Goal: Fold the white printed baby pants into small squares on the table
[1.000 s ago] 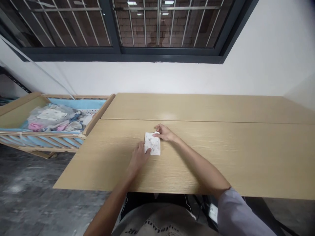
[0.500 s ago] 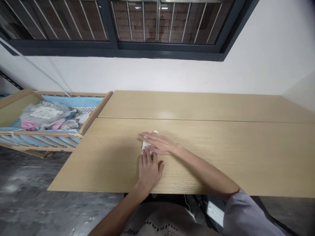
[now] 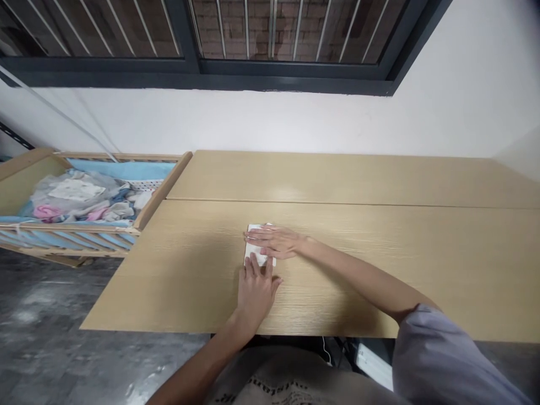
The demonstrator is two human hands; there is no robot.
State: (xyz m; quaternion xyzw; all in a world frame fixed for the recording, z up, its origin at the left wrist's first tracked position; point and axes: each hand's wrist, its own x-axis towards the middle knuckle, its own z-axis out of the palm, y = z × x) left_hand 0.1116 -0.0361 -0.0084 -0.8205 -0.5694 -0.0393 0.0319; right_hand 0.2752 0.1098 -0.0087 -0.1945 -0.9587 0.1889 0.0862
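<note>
On the pale wood-grain tabletop (image 3: 392, 264), near its left end and on the near side of the seam, locate the small white rectangular flat piece (image 3: 254, 248); whether it is cloth or paper cannot be told. It appears to lie flat, so the board probably gives it firm backing.

Your right hand (image 3: 279, 242) lies palm down across the piece from the right, fingers straight and only slightly parted, covering much of its surface. Such a flat hand would spread pressure evenly; how hard it presses cannot be told.

Your left hand (image 3: 257, 289) reaches from the near side, fingers extended and moderately spread, fingertips at the near edge, thumb out to the right. This placement likely keeps that edge from sliding. Neither hand pinches anything.

Well apart to the left stands the light wooden slatted crib with blue lining (image 3: 162, 192), so its contents do not crowd your hands.
</note>
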